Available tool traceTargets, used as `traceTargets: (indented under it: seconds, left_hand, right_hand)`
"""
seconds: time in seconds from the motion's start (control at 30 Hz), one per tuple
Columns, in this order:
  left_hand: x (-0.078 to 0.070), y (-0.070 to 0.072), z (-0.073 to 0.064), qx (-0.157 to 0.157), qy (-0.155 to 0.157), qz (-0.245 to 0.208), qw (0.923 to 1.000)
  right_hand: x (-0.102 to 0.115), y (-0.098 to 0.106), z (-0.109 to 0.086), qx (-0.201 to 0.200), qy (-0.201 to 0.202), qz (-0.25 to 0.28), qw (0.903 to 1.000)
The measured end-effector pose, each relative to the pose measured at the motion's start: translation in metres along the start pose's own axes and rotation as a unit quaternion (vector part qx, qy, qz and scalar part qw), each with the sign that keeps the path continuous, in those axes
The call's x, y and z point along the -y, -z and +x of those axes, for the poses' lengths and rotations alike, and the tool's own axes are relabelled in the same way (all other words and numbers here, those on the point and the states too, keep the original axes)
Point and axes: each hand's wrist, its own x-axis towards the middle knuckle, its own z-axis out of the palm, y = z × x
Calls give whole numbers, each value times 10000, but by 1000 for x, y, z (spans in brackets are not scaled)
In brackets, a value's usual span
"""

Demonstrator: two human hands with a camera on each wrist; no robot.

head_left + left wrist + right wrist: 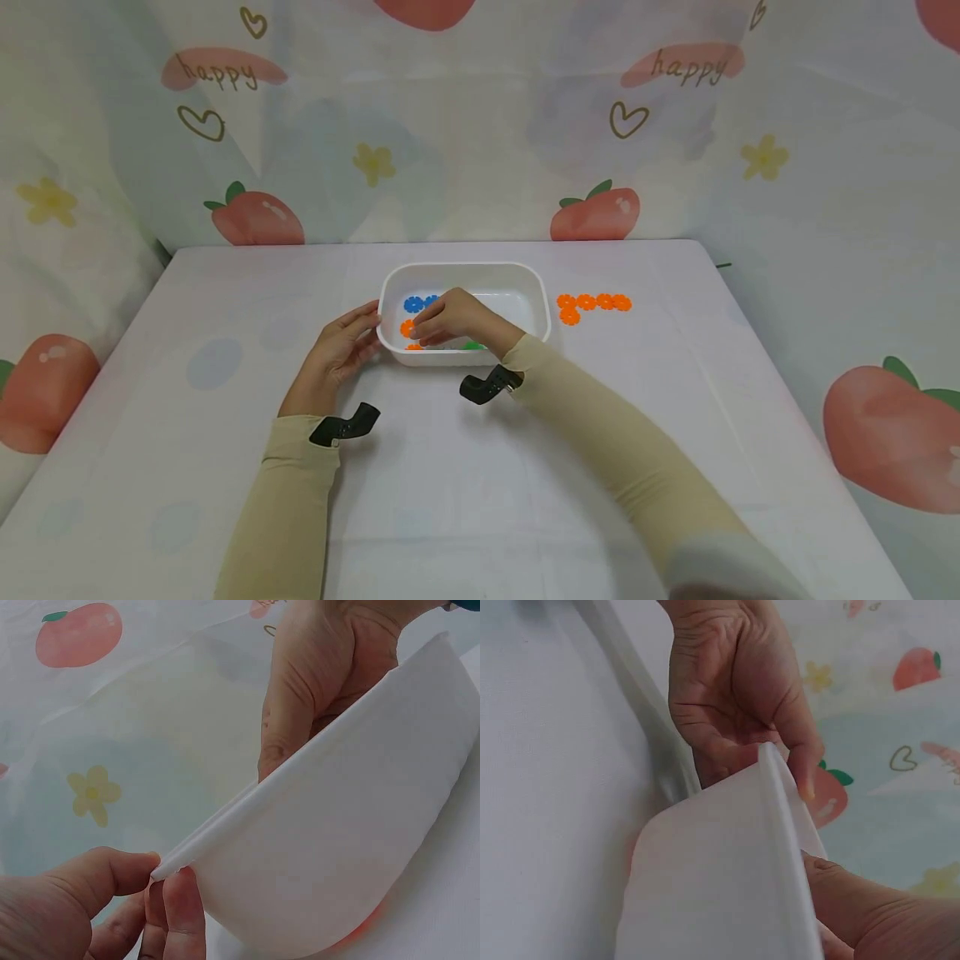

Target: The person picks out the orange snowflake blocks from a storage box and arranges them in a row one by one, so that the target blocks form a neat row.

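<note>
Patterned cloth [465, 167]: hangs beyond the table toward 12 o'clock, printed with peaches, flowers, hearts and the word "happy".
Table [420, 517]: white-covered, carrying the tray and a group of orange pieces.
White tray [442, 359]: on the table, at about 2 to 3 o'clock from the left grip and around the right grip's fingers; both wrist views show its outer wall.
Right grip [456, 317]: reaches in over the tray's 5 o'clock side, fingers bent downward and pointing toward 8 o'clock; the wall hides the fingertips in both wrist views, so whether they are spread or pinching a piece I cannot tell.
Left grip [341, 346]: outside the tray at about 8 o'clock, closed to the thickness of the rim, which it pinches near 9 o'clock with the thumb on one side and fingers on the other.
Five orange pieces [587, 302]: on the table at 3 o'clock from the tray, just beside it; four in a row, the fifth at 6 o'clock from the nearest one.
Two blue pieces [414, 305]: inside the tray, side by side, at 10 o'clock from the right grip.
Two loose orange discs [407, 329]: inside the tray, at 8 to 9 o'clock from the right grip, close to its fingers.
Green piece [472, 345]: inside the tray, at 5 o'clock from the right grip, partly hidden.
</note>
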Motion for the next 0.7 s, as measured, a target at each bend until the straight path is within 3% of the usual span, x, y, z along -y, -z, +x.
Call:
traceTargets:
  seconds: [0.13, 0.3, 0.7]
  left_hand:
    - [0, 0, 0, 38, -40, 45, 10000]
    - [0, -1, 0, 95, -93, 91, 9999]
    - [1, 1, 0, 1, -92, 205, 9997]
  right_hand:
    - [-2, -7, 6, -220, 122, -777, 9967]
    - [-8, -12, 10, -580, 274, -1660, 9840]
    - [-10, -17, 11, -561, 467, -1492, 9861]
